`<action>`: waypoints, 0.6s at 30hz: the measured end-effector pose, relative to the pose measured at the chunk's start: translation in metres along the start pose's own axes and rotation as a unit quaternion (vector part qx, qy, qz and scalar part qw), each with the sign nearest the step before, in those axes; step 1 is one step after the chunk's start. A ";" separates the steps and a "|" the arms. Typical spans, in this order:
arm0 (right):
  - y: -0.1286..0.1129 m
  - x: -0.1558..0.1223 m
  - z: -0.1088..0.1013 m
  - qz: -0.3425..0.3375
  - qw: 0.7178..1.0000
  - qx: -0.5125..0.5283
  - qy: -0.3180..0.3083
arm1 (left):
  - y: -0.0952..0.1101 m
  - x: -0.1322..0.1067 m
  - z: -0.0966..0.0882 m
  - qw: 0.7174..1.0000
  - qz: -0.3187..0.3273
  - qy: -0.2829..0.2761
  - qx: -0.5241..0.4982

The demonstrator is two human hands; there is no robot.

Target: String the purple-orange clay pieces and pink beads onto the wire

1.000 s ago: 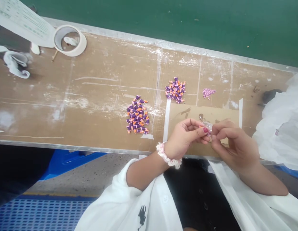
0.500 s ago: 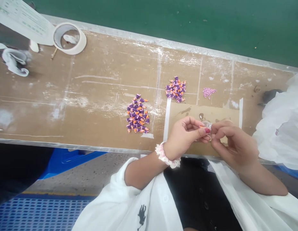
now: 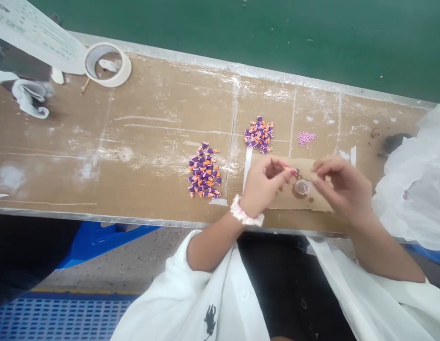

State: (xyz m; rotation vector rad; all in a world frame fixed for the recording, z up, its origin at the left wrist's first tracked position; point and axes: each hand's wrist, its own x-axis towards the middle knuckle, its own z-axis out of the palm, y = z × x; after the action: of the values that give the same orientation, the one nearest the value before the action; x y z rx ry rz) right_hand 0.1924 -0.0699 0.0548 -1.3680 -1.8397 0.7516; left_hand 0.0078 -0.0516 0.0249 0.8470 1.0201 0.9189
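Note:
My left hand [image 3: 264,187] pinches a tiny orange and purple piece between thumb and fingertips, just above the taped cardboard patch [image 3: 321,201]. My right hand [image 3: 342,187] hovers beside it with fingers curled in a pinch; what is in them is too small to see. A small clear cap-like piece [image 3: 301,186] lies on the patch between both hands. One pile of purple and orange pieces [image 3: 204,171] sits left of my left hand. A second such pile [image 3: 259,134] lies further back. A small heap of pink beads [image 3: 306,138] lies behind my right hand.
A roll of masking tape [image 3: 108,65] and a printed sheet [image 3: 35,35] lie at the far left. A crumpled white strip [image 3: 30,97] is beside them. A clear plastic bag [image 3: 417,184] bulges at the right. Green surface runs behind the brown bench [image 3: 134,142].
Both hands have drawn apart and shifted slightly away from me. The clear piece they held together now lies on the cardboard patch between them.

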 end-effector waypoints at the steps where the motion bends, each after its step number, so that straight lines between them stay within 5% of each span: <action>1: 0.011 0.007 -0.002 0.018 0.998 -0.051 0.037 | -0.001 0.008 -0.003 0.995 0.050 0.030 0.082; 5: 0.054 0.033 -0.005 0.075 0.974 -0.212 0.009 | -0.006 0.035 -0.015 0.904 0.199 0.105 0.363; 9: 0.073 0.041 0.000 0.057 0.960 -0.272 -0.012 | -0.011 0.043 -0.018 0.832 0.271 0.165 0.455; 12: 0.073 0.038 0.006 0.045 0.953 -0.300 -0.010 | -0.013 0.037 -0.015 0.808 0.304 0.199 0.463; 18: 0.075 0.040 0.013 0.069 0.937 -0.339 -0.045 | -0.009 0.021 -0.007 0.804 0.355 0.180 0.442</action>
State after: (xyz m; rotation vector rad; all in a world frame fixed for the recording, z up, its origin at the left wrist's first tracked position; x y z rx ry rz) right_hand 0.2153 -0.0114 -0.0037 -1.9293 -2.2004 0.2356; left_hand 0.0082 -0.0351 0.0082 1.9950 1.5390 1.2631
